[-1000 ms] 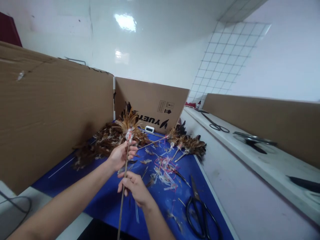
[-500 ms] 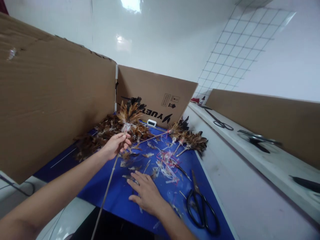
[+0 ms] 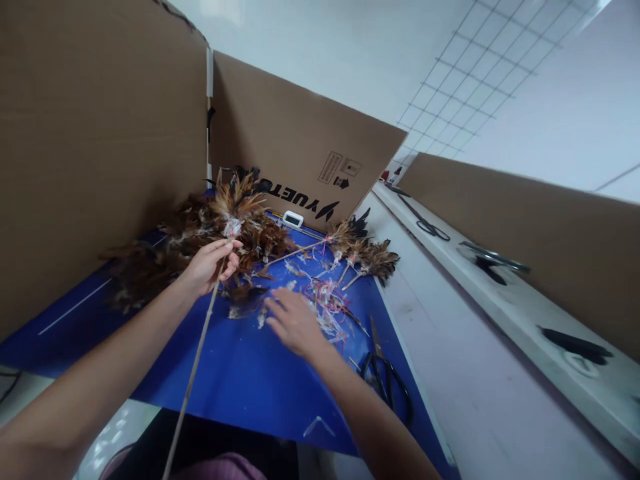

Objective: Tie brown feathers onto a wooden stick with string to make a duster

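My left hand [image 3: 214, 265] is closed round a thin stick [image 3: 197, 357] just below a tuft of brown and black feathers [image 3: 239, 200], bound in whitish wrapping. The stick slants down toward my lap. Low over the blue table [image 3: 250, 373], or on it, is my right hand [image 3: 295, 320], fingers apart and slightly bent, beside loose feather scraps. Just right of it lies a tangle of pink and white strips [image 3: 327, 303]. A heap of brown feathers [image 3: 175, 240] spreads behind and left of my left hand.
Black-handled scissors [image 3: 383, 373] lie at the table's right side. Feather bundles on sticks [image 3: 373, 260] rest at the back right. Cardboard [image 3: 300, 140] stands behind a small white display [image 3: 293, 219]. A ledge [image 3: 510, 293] on the right holds more scissors [image 3: 433, 230] and tools.
My right hand has moved forward, and feather scraps have shifted away from the table's near part. My left hand still holds the stick. The view has shifted.
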The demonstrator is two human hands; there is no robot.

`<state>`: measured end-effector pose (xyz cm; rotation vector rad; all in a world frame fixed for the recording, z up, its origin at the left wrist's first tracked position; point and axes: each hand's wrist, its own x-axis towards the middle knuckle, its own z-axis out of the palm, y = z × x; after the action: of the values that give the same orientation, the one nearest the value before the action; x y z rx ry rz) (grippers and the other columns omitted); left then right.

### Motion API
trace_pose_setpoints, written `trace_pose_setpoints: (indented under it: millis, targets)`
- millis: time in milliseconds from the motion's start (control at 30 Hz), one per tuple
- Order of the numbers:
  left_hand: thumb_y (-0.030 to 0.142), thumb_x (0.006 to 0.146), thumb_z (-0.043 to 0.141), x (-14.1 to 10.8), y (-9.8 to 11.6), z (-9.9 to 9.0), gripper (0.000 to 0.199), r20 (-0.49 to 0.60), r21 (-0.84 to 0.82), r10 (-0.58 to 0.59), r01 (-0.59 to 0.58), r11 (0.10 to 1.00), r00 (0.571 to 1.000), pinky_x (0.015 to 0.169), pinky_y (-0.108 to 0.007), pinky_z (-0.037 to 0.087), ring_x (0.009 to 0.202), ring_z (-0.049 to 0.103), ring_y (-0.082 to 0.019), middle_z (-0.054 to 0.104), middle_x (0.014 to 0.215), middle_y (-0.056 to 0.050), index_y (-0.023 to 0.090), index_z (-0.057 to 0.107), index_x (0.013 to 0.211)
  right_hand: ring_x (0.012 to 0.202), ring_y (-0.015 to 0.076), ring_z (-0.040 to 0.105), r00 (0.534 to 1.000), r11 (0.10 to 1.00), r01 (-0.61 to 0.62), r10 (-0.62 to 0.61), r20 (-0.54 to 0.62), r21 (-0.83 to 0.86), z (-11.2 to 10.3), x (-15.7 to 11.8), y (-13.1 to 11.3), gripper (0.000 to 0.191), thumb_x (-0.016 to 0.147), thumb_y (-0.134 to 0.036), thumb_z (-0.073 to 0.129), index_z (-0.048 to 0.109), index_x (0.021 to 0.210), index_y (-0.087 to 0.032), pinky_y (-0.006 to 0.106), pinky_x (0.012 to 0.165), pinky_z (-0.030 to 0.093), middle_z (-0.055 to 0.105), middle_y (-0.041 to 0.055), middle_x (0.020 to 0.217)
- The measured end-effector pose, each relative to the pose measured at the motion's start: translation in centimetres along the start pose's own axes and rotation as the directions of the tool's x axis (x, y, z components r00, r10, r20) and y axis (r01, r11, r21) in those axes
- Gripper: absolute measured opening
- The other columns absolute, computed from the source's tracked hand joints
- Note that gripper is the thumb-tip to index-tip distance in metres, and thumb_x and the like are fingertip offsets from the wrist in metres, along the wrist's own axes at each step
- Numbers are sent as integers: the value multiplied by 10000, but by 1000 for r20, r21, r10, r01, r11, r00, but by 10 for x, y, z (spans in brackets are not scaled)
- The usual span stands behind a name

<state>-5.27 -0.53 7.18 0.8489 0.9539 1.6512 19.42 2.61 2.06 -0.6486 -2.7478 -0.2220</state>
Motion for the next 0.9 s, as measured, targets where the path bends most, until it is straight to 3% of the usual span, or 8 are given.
trace_pose_setpoints:
  millis: [100, 167, 300, 433, 533, 667, 800, 900]
  targets:
    - [240, 797, 569, 2, -7, -5, 213, 29, -2, -17, 17, 1000, 999, 272, -146, 263, 313, 423, -66, 557, 519, 15, 110, 582, 966, 1339, 229, 288, 958, 960, 263, -272, 89, 99, 6, 20, -43, 494, 923, -514, 333, 435, 1338, -267, 457, 1067, 241, 430, 36, 1418]
    - [257, 795, 577, 1, -12, -8, 236, 51, 8, -42, 41, 999, 998, 270, -148, 268, 313, 426, -69, 558, 519, 16, 114, 583, 983, 1348, 222, 265, 931, 939, 321, -337, 138, 127, 15, 33, -50, 487, 935, -511, 291, 439, 1332, -270, 466, 1081, 204, 433, 22, 1417]
    - [267, 797, 576, -2, -17, -12, 248, 88, 27, -95, 93, 995, 992, 267, -154, 274, 312, 431, -79, 562, 508, 17, 127, 577, 1001, 1367, 208, 237, 955, 975, 206, -220, 200, 88, 30, 50, -11, 451, 956, -440, 280, 442, 1336, -260, 463, 1098, 154, 453, 39, 1402]
    - [266, 793, 576, -4, -16, -12, 237, 88, 26, -103, 101, 995, 991, 267, -163, 282, 313, 443, -89, 578, 510, 10, 137, 576, 992, 1352, 244, 287, 964, 999, -30, 35, 265, -24, 18, 45, 39, 418, 958, -382, 323, 490, 1303, -215, 487, 1078, 194, 422, 77, 1423]
    - [257, 796, 572, -3, -15, -13, 232, 91, 22, -96, 94, 995, 991, 272, -165, 291, 313, 450, -90, 586, 510, 5, 133, 577, 991, 1357, 238, 283, 961, 993, -111, 116, 250, -34, -10, 19, 41, 444, 952, -401, 338, 444, 1345, -223, 468, 1081, 215, 366, 80, 1459]
    - [243, 800, 562, -1, -15, -15, 214, 76, 2, -69, 69, 998, 995, 273, -163, 290, 312, 446, -88, 587, 506, 4, 131, 576, 981, 1396, 227, 203, 961, 997, -28, 6, 277, 75, -42, -50, -2, 540, 913, -501, 375, 376, 1387, -243, 457, 1113, 183, 335, 58, 1478]
    - [257, 801, 564, -2, -17, -14, 224, 81, -11, -67, 68, 998, 994, 274, -169, 301, 318, 455, -96, 592, 511, 0, 135, 576, 988, 1410, 240, 158, 933, 988, 68, -112, 342, 138, -44, -115, -43, 638, 875, -542, 430, 254, 1436, -293, 489, 1133, 134, 271, 30, 1507]
    - [270, 795, 576, -4, -18, -11, 229, 101, -16, -79, 81, 997, 992, 276, -170, 306, 319, 457, -98, 593, 509, -1, 139, 577, 983, 1409, 231, 162, 929, 990, 38, -86, 359, 139, -33, -128, -45, 620, 896, -500, 417, 225, 1447, -288, 485, 1134, 156, 259, 35, 1511]
